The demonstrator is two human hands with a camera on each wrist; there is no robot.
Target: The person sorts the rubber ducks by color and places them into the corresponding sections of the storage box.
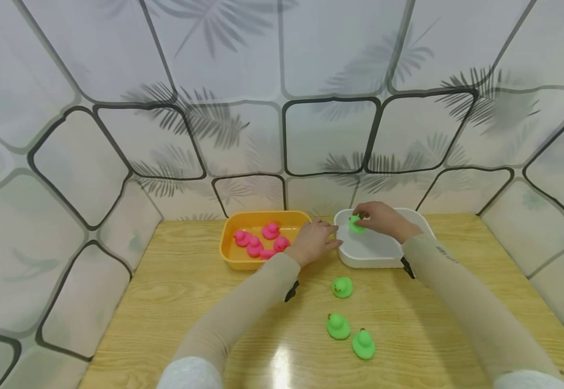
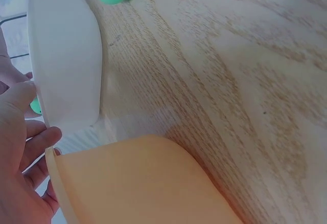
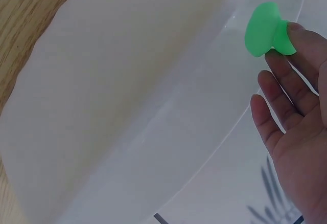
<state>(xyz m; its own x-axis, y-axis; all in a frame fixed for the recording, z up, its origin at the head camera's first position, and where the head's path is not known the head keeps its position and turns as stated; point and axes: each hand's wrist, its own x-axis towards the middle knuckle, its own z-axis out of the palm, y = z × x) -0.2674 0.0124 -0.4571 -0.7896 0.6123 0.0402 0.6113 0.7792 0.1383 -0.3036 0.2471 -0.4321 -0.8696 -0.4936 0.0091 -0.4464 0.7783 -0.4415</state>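
My right hand (image 1: 381, 217) pinches a green rubber duck (image 3: 264, 28) by its head between thumb and fingertips, over the left end of the white bin (image 1: 376, 248). Between the two containers is my left hand (image 1: 313, 240), its fingers spread. In the left wrist view its thumb and a fingertip are right at the white bin's rim, and other fingers lie by the rim of the yellow bin (image 2: 133, 183). Several pink rubber ducks (image 1: 255, 247) lie in the yellow bin, partly hidden by my left wrist.
In front of the white bin, three more green ducks stand on the wooden table (image 1: 185, 302): one duck (image 1: 342, 287) near the bin, another duck (image 1: 337, 326) closer, and a third duck (image 1: 363, 344) nearest me. A patterned wall (image 1: 330, 138) rises behind the containers.
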